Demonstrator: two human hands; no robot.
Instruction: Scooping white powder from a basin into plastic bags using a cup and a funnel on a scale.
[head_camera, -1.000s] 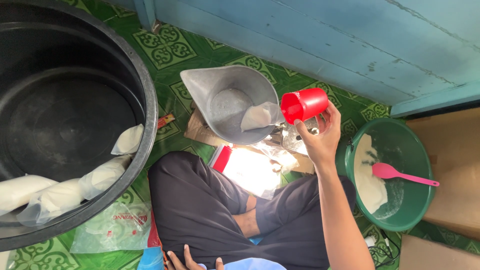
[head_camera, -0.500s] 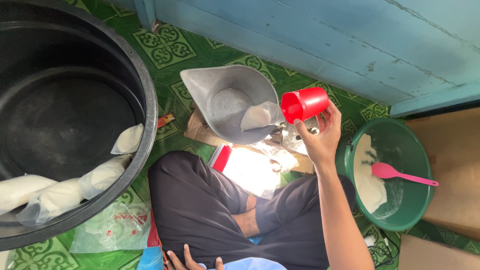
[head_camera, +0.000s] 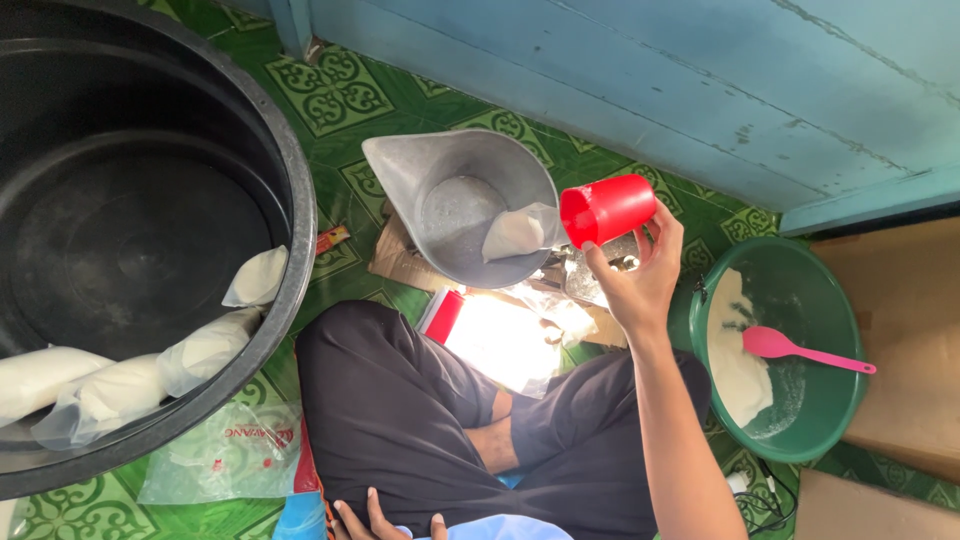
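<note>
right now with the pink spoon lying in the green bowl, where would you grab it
By the handle end of the pink spoon, from the outer side of the green bowl. The handle is long and thin and its tip reaches past the rim, clear of the white powder, while the spoon's bowl end lies in the powder. A pinch from above there probably keeps fingers clean. The right hand holds the red cup.

Bright daylight (blown-out glare mid-frame)
</note>
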